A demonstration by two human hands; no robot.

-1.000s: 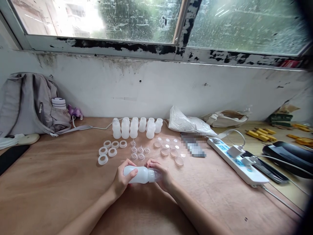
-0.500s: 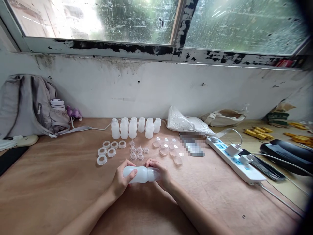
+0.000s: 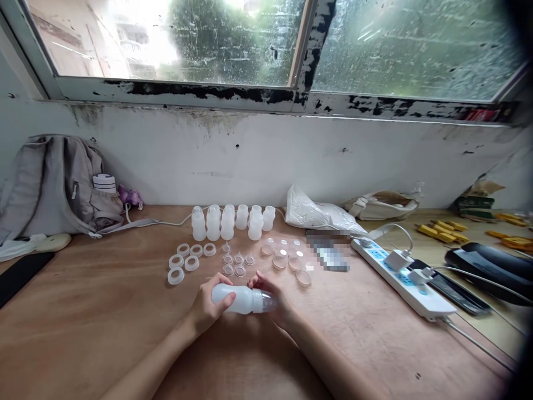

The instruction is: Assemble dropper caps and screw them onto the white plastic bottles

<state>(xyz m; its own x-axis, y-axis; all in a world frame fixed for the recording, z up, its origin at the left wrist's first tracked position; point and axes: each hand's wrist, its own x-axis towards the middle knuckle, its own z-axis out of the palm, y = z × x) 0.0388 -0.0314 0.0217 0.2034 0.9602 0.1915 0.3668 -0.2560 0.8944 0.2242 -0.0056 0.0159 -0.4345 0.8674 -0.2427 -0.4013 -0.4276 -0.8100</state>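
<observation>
A frosted white baby bottle lies sideways over the near part of the table, its clear cap pointing right. My left hand wraps the bottle's body, thumb across the front. My right hand curls around the capped end, its fingers bent behind the cap and partly hidden. Beyond my hands lie several white screw rings, several clear teats and several clear round discs. Several more frosted bottles stand upright without caps behind them.
On the right a white power strip holds plugged chargers with trailing cables. A plastic bag and a pale pouch rest by the wall. A grey backpack stands on the left, above a black flat object.
My right hand has shifted slightly right along the capped end, and more of the clear cap shows. My left hand keeps its hold. The view has tilted up a little.
</observation>
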